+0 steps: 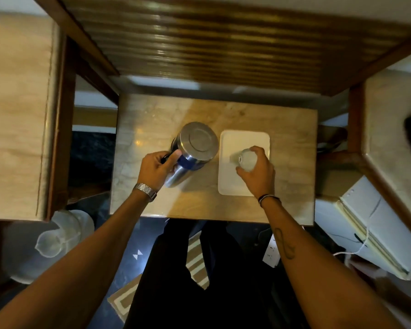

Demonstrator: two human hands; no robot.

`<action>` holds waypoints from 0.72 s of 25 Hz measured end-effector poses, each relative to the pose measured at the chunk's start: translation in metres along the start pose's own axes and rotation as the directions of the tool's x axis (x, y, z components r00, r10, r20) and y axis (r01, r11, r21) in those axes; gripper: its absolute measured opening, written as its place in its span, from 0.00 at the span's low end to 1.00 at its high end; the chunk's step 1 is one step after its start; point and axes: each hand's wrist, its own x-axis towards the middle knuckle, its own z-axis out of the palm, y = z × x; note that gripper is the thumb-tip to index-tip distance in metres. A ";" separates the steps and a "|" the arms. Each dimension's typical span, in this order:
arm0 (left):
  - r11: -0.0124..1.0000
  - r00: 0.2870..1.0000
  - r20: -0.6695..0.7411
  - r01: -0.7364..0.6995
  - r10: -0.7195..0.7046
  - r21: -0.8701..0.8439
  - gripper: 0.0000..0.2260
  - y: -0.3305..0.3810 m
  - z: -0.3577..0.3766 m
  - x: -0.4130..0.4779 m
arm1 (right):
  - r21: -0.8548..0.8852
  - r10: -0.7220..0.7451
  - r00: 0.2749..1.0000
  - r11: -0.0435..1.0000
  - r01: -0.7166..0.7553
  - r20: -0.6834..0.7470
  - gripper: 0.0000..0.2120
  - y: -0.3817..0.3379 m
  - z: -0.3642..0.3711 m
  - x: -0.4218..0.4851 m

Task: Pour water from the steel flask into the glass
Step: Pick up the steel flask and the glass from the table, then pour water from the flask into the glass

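Note:
A steel flask (195, 144) with a blue band and a closed round lid stands on the small marble table (152, 119), left of centre. My left hand (158, 168) is wrapped around its black handle and lower side. To the right lies a white rectangular tray (235, 141). A clear glass (247, 160) stands upright on the tray, and my right hand (259, 172) grips it from the near side. The glass looks blurred, and I cannot tell whether it holds water.
A dark wooden slatted headboard (223, 43) rises behind the table. Marble-topped ledges flank it on the left (17, 115) and right (394, 129). A large clear water jug (55, 238) sits on the floor at the lower left. White papers and a cable (370, 224) lie at the right.

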 end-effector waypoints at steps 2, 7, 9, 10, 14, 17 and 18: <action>0.998 1.000 -0.018 -0.021 0.020 -0.057 0.19 0.029 -0.019 -0.013 | 0.089 -0.044 0.998 0.995 0.047 -0.037 0.34 -0.023 -0.025 -0.013; 0.964 0.983 -0.102 -0.171 0.153 -0.201 0.25 0.153 -0.075 -0.043 | 0.287 -0.163 0.974 0.936 0.202 -0.156 0.37 -0.113 -0.120 -0.042; 0.944 0.966 -0.121 -0.249 0.227 -0.215 0.25 0.206 -0.095 -0.053 | 0.331 -0.232 0.956 0.901 0.282 -0.182 0.36 -0.154 -0.158 -0.050; 0.933 0.954 -0.142 -0.289 0.263 -0.214 0.25 0.232 -0.104 -0.057 | 0.342 -0.272 0.944 0.883 0.322 -0.186 0.36 -0.174 -0.176 -0.053; 0.861 0.856 -0.293 -0.482 0.425 -0.161 0.22 0.353 -0.147 -0.078 | 0.337 -0.487 0.831 0.761 0.555 -0.268 0.36 -0.268 -0.266 -0.074; 0.796 0.794 -0.367 -0.574 0.485 -0.191 0.18 0.444 -0.180 -0.091 | 0.342 -0.574 0.755 0.673 0.656 -0.318 0.36 -0.327 -0.327 -0.090; 0.782 0.770 -0.379 -0.602 0.514 -0.163 0.17 0.474 -0.191 -0.101 | 0.345 -0.592 0.732 0.645 0.682 -0.339 0.36 -0.342 -0.344 -0.097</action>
